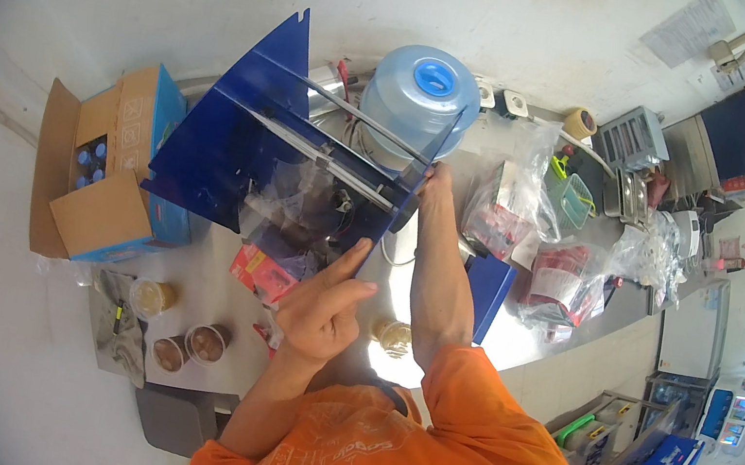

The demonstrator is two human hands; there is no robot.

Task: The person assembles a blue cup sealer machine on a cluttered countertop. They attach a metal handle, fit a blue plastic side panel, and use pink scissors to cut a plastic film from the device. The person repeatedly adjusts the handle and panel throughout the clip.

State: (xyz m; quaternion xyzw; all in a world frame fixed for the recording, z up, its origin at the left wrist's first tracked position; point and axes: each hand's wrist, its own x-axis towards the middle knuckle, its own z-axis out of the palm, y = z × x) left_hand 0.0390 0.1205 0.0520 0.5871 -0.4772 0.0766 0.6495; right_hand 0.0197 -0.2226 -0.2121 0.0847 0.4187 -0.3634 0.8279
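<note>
A blue metal frame (229,135) with two wide side plates joined by silvery rods is tilted up above the table. My right hand (438,184) grips the edge of its right-hand plate, and the fingers are partly hidden behind the metal. Just below that plate is my left hand (319,315), with the index finger stretched toward the plate's lower edge, the thumb apart and the other fingers curled. I see nothing held in it. Under the frame lie clear plastic bags and a red and yellow box (262,275).
Behind the frame stands a large water bottle (420,93). An open cardboard box (114,160) with blue-capped bottles is at left. Several drink cups (207,343) stand near the front. Bagged goods (562,279), a green basket (574,202) and a blue panel (486,296) lie right.
</note>
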